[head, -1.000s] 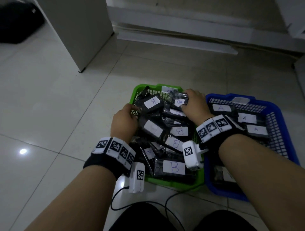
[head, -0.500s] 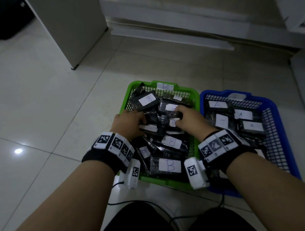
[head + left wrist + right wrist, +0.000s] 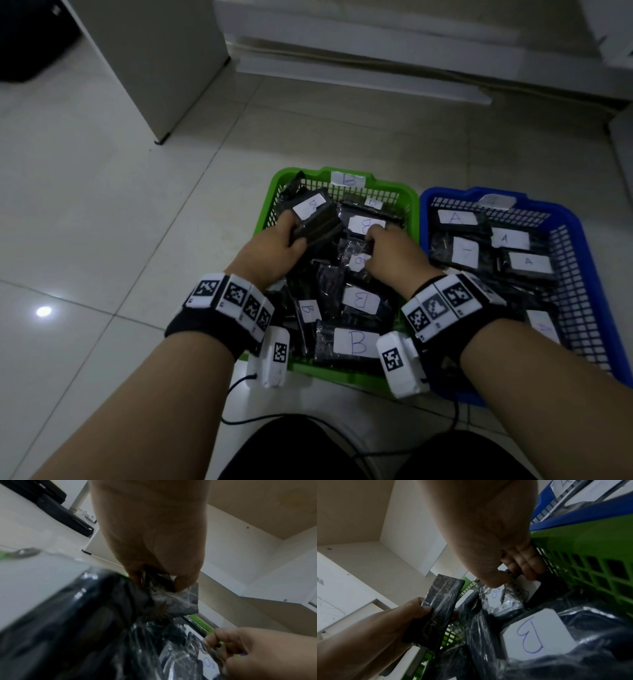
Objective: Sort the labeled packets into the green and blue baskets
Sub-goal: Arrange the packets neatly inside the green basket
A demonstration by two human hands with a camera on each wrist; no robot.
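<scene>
Left hand (image 3: 274, 246) fingers curled round black packet (image 3: 317, 219), lifted in green basket (image 3: 274, 185). Right hand (image 3: 394, 255) pinches B packet (image 3: 359, 262) there. Blue basket (image 3: 579, 233) holds A packets. Sorting looks nearly done.

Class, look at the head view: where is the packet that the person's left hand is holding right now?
The packet sits in the left hand, raised over the far-left part of the green basket, left of the right hand.
</scene>
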